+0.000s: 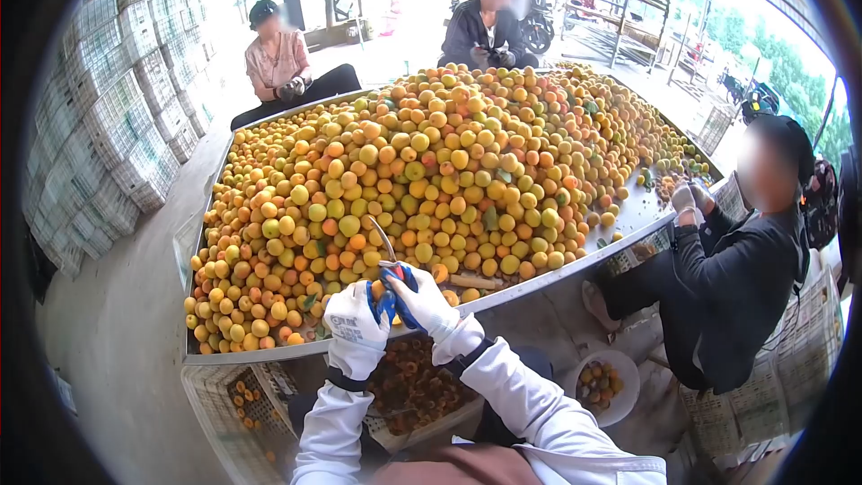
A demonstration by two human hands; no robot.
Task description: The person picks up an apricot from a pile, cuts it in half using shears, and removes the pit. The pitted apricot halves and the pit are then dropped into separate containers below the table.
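Both of my hands wear white gloves with blue palms and meet at the near edge of the fruit heap. My right hand is closed around a thin curved metal tool, whose tip points up and away. My left hand is closed close beside it; whatever lies in its fingers is hidden. Just beyond them rises a big pile of yellow-orange apricots on a metal-rimmed table. A wooden stick lies by the table's near edge, right of my hands.
Below my hands, a crate holds dark orange fruit pieces. Another crate stands left, and a white basin holds fruit at right. Co-workers sit at right, far left and far middle. Stacked crates line the left.
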